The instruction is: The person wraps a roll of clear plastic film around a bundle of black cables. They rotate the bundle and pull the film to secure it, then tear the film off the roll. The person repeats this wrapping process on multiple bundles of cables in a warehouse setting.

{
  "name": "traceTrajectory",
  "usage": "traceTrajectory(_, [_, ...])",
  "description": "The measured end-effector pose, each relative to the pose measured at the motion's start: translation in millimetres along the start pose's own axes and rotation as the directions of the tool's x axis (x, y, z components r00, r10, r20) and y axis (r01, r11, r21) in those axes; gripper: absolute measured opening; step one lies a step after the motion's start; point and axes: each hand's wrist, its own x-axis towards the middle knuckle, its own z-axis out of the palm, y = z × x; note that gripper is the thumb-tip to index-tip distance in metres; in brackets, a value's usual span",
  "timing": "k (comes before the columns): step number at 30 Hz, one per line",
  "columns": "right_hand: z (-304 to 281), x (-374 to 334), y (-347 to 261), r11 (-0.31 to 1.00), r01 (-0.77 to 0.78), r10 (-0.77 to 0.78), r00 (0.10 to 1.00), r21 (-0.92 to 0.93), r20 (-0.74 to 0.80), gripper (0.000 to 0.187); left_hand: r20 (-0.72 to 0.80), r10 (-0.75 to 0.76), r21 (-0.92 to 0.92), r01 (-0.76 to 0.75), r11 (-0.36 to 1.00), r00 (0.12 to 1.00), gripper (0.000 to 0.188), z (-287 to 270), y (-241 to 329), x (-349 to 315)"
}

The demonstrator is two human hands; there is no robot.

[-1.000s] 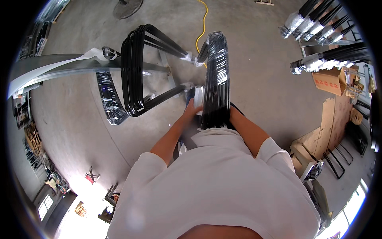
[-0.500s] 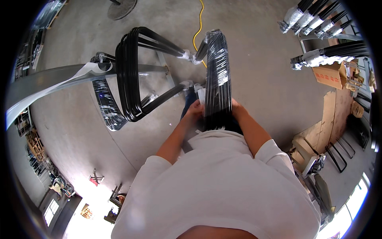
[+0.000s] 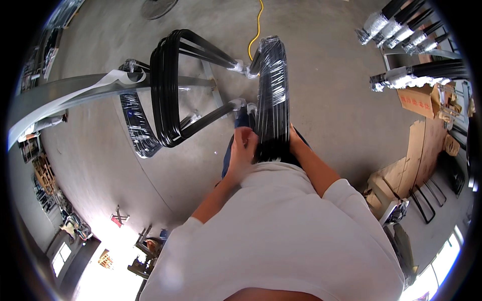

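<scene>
Gripping a film-wrapped bundle of black metal frames (image 3: 271, 95): left hand (image 3: 242, 146) fingers curled on it; right hand (image 3: 293, 145) grip unclear.

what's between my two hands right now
In the head view, the plastic-wrapped bundle of black frames stands between the left hand and right hand.

- We see a bundle of black tubes (image 3: 271, 95), wrapped tight in clear plastic film, standing roughly upright against our torso.
- Its lower end sits between our hands; the top points away over the concrete floor.
</scene>
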Motion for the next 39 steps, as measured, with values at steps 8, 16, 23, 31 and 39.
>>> traceTrajectory(8, [24, 12, 14, 0.998, 0.044, -0.047, 0.998, 0.049, 0.044, 0.03, -0.227, 0.187, 0.67, 0.014, 0.742, 0.956, 0.122, 38, 20, -46])
traceTrajectory(16, [12, 31, 34, 0.983, 0.167, -0.181, 0.891, 0.069, 0.416, 0.028, -0.512, 0.339, 0.672, 0.122, 0.73, 0.789, 0.114, 77, 10, -50])
traceTrajectory(23, [23, -28, -3, 0.907, 0.27, -0.277, 0.961, -0.323, 0.026, 0.034, -0.595, 0.395, 0.59, 0.047, 0.806, 0.7, 0.112, 59, -6, -49])
traceTrajectory(31, [9, -123, -16, 0.807, 0.483, -0.446, 0.875, -0.339, 0.188, 0.058, -0.58, 0.335, 0.369, -0.127, 0.921, 0.743, 0.097, 53, -38, -57])
traceTrajectory(39, [54, -163, 24, 0.383, 0.517, -0.546, 0.795, -0.765, 0.264, 0.074, -0.422, 0.603, 0.307, -0.519, 0.798, 0.677, 0.08, 55, -65, -60])
